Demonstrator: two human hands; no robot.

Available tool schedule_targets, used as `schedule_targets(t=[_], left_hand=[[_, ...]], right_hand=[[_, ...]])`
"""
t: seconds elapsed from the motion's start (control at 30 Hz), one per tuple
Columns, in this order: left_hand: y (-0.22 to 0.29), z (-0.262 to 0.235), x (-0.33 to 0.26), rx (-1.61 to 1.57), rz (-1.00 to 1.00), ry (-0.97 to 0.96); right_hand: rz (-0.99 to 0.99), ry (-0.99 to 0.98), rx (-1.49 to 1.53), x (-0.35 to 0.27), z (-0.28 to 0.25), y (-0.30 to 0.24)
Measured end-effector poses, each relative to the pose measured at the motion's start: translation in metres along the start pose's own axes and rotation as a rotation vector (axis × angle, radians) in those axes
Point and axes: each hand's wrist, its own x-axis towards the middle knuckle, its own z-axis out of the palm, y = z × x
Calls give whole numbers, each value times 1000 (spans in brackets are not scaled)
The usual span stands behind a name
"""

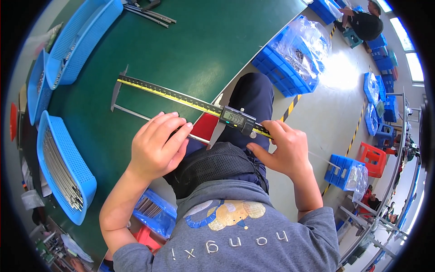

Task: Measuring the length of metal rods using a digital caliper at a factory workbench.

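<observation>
A digital caliper (170, 95) with a yellow-edged scale reaches from over the green table to above my lap. My right hand (286, 148) is closed around the end of its beam, just past the display, with the thumb held apart. Between the caliper's jaws lies a thin metal rod (131, 112), its far end at the fixed jaw and its near end at the sliding jaw. My left hand (159, 144) pinches the rod near its middle, and the fingers cover part of it.
A blue basket of metal rods (90, 176) stands on the green table (199, 36) at left, with more blue baskets (86, 38) beyond. Several loose rods (152, 16) lie at the far edge. Blue crates (283, 68) stand right of the table; a person (366, 25) sits far right.
</observation>
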Motion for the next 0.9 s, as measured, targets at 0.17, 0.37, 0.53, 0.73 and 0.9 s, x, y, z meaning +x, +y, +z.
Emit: schedule_targets(t=[0.17, 0.37, 0.53, 0.73, 0.9], left_hand=[[5, -7, 0, 112, 31, -32], [34, -46, 5, 239, 257, 118], [-4, -124, 20, 396, 117, 231], [-138, -158, 14, 822, 1, 430], [-196, -138, -4, 741, -308, 246]], right_hand=[[-27, -3, 3, 4, -3, -5], [53, -12, 47, -1, -2, -2], [74, 7, 39, -4, -2, 3], [-4, -8, 52, 1, 3, 1], [6, 30, 18, -5, 8, 10]])
